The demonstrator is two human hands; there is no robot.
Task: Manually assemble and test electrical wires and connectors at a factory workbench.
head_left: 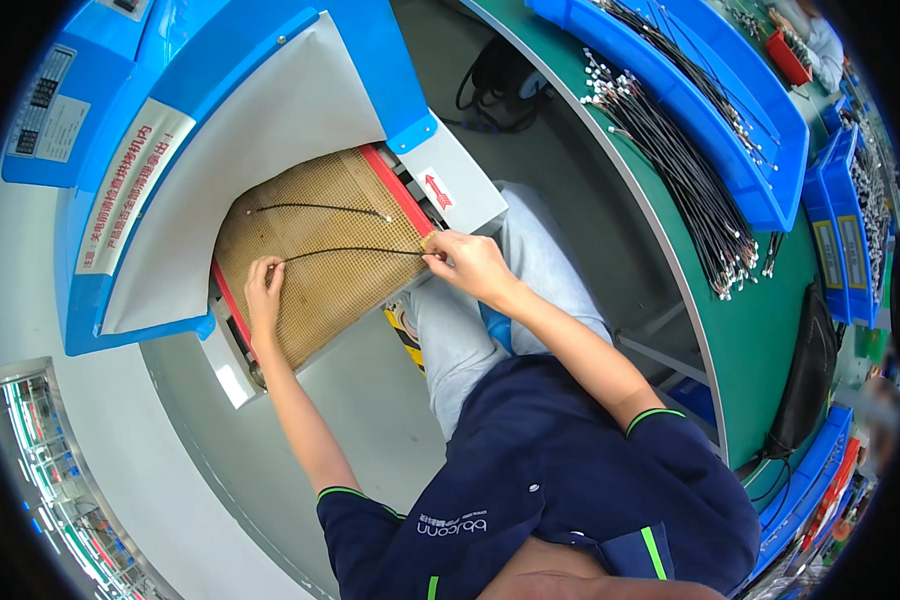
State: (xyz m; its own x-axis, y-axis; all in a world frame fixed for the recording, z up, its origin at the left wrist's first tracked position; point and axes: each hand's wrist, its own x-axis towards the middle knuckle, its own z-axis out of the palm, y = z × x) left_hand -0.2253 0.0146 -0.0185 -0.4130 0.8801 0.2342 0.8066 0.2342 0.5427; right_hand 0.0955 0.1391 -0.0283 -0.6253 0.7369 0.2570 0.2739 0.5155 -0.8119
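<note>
A thin black cable point(355, 250) stretches between my two hands, just over the brown mesh conveyor belt point(340, 300). My left hand point(263, 290) pinches its left end near the belt's left side. At the other end, my right hand point(467, 264) grips the cable by the belt's red right edge. Farther in on the mesh lies a second black cable point(320, 208) with small light connectors at its ends, and neither hand touches it. Whether the held cable rests on the mesh or hangs slightly above it, I cannot tell.
The belt runs under the white curtain point(260, 150) of a blue machine point(370, 60). On the right, a green table point(710, 330) bears a large bundle of black cables point(670, 170) and a blue tray point(785, 190) with more. A black bag point(805, 380) lies at its right side.
</note>
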